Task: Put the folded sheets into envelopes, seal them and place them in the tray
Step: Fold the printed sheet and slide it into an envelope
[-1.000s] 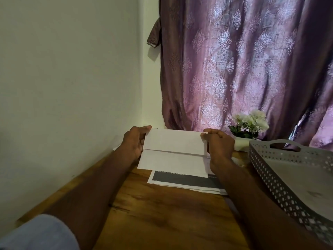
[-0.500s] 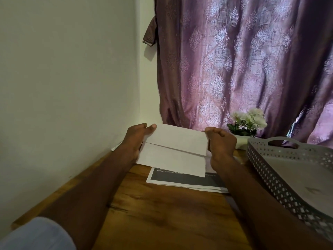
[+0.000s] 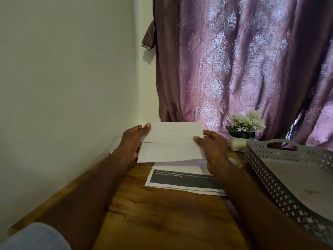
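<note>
A white envelope (image 3: 171,143) with a horizontal flap line is held upright above the table, between both hands. My left hand (image 3: 130,143) grips its left edge, thumb on the front near the top corner. My right hand (image 3: 212,147) pinches its right edge, thumb on the front. Under it on the wooden table (image 3: 162,217) lie folded sheets (image 3: 182,179) with a dark printed band. The grey perforated tray (image 3: 281,179) stands at the right, nothing visible inside it.
A small white pot of white flowers (image 3: 245,127) stands behind the tray near the purple curtain (image 3: 243,60). The wall (image 3: 63,87) runs close along the table's left side. Another white paper edge (image 3: 114,150) shows behind my left wrist.
The envelope has been lifted a little and turned more upright to face me. My right thumb has come round onto its front.
</note>
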